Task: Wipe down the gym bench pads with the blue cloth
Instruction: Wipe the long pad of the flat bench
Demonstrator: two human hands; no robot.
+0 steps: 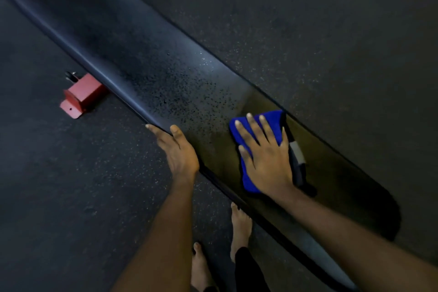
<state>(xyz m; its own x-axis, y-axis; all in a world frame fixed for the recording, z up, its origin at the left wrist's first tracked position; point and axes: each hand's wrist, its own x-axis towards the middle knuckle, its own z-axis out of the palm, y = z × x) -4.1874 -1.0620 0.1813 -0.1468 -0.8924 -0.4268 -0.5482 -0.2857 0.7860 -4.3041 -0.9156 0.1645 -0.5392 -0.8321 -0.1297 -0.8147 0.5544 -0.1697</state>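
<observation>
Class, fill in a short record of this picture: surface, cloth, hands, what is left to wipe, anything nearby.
Surface: black bench pad, running diagonally, spray droplets on its middle
Cloth: blue cloth, flat on the pad
Hands: right hand spread flat, pressing the cloth; left hand holds the pad's near edge
Left to wipe: the droplet-covered stretch beyond the cloth
Nearby: red frame foot beside the pad

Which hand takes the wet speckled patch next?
Right, probably: the right hand lies flat on the blue cloth beside the droplets on the bench pad. The left hand only holds the pad's edge.
</observation>
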